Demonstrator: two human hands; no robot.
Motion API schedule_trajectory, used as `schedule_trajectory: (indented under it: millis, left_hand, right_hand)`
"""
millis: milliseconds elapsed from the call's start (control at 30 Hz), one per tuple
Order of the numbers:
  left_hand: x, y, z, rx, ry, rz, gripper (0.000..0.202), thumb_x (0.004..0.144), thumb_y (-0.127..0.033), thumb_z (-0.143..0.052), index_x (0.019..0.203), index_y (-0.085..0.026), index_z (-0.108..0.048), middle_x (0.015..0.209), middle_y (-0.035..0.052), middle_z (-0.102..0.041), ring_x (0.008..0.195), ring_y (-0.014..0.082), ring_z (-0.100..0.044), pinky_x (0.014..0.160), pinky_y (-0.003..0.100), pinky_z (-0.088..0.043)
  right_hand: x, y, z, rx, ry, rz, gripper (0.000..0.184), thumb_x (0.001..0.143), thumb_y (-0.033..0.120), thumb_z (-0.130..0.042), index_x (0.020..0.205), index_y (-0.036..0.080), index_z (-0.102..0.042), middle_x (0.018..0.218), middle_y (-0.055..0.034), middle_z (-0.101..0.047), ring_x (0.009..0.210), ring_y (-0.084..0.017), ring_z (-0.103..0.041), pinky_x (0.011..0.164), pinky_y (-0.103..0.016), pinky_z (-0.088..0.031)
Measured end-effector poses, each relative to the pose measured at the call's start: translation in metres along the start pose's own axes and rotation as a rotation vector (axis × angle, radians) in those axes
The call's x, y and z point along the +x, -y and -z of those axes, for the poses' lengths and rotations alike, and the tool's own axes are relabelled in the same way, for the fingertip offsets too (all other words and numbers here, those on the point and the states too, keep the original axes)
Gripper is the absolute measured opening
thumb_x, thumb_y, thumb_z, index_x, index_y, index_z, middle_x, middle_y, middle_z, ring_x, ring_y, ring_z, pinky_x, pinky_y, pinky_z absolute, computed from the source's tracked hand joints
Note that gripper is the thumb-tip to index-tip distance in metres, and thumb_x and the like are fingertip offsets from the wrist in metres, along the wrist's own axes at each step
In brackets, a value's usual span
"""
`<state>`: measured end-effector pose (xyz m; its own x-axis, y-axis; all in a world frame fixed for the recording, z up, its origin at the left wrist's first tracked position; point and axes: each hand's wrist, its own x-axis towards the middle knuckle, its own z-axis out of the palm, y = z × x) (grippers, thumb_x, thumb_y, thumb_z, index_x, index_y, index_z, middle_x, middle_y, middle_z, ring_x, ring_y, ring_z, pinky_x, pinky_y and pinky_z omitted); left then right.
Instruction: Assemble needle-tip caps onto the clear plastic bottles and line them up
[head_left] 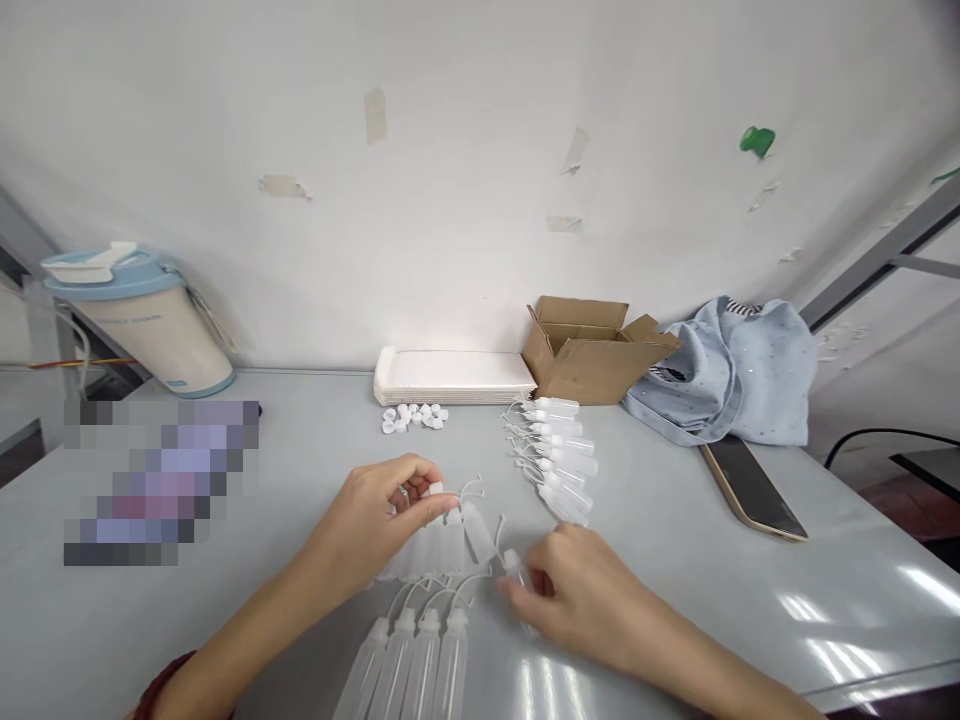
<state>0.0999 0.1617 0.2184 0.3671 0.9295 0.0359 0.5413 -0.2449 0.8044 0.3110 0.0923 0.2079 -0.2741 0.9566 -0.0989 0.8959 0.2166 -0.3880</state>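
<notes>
My left hand (386, 510) is closed in a pinch on a small white cap (436, 489), above a row of translucent squeeze bottles (427, 552). Some of those bottles are partly hidden behind the hand. My right hand (574, 590), slightly blurred, has its fingers wrapped round another squeeze bottle (516, 568) with a white top and a thin tube. Nearer to me lies a second row of longer clear bottles (427, 660), their curved tubes pointing away. Beyond my right hand, several capped squeeze bottles (566, 450) lie in a fanned column.
Loose white caps (412, 416) lie in front of a stack of white trays (457, 372). An open cardboard box (592, 360) stands beside it. At right are a blue cloth bag (739, 375) and a phone (754, 490); at left, a large tumbler (154, 330) and a pixelated area.
</notes>
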Motion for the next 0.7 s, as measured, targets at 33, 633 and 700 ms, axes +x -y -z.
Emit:
schedule_trajectory:
  millis: [33,633,700]
  left_hand:
    - [-0.001,-0.002,-0.002,-0.051,0.03,0.015,0.024,0.078,-0.044,-0.061,0.076,-0.02,-0.063,0.068,-0.0023,-0.061,0.066,0.0143,-0.057,0.061,0.023,-0.045]
    - [-0.016,-0.016,-0.01,-0.326,0.297,-0.007,0.028,0.089,-0.034,-0.05,0.108,-0.022,-0.065,0.097,0.0029,-0.065,0.083,0.0161,-0.058,0.071,0.025,-0.05]
    - [-0.016,-0.018,-0.006,-0.33,0.32,-0.03,0.028,0.09,-0.035,-0.049,0.11,-0.022,-0.064,0.098,0.0027,-0.064,0.083,0.0158,-0.057,0.074,0.026,-0.049]
  right_hand:
    - [0.001,-0.001,0.002,0.015,-0.017,-0.009,0.043,0.081,0.032,-0.054,0.043,0.018,-0.042,0.041,0.0035,-0.036,0.042,-0.008,-0.029,0.045,-0.024,-0.021]
    - [0.002,0.005,0.008,0.448,-0.084,0.248,0.024,0.093,0.031,-0.046,0.087,0.014,-0.062,0.07,-0.0006,-0.054,0.06,-0.011,-0.047,0.056,-0.022,-0.037]
    - [0.002,0.006,0.012,0.474,-0.036,0.248,0.026,0.094,0.033,-0.045,0.082,0.015,-0.06,0.071,0.0002,-0.051,0.062,-0.011,-0.045,0.057,-0.022,-0.036]
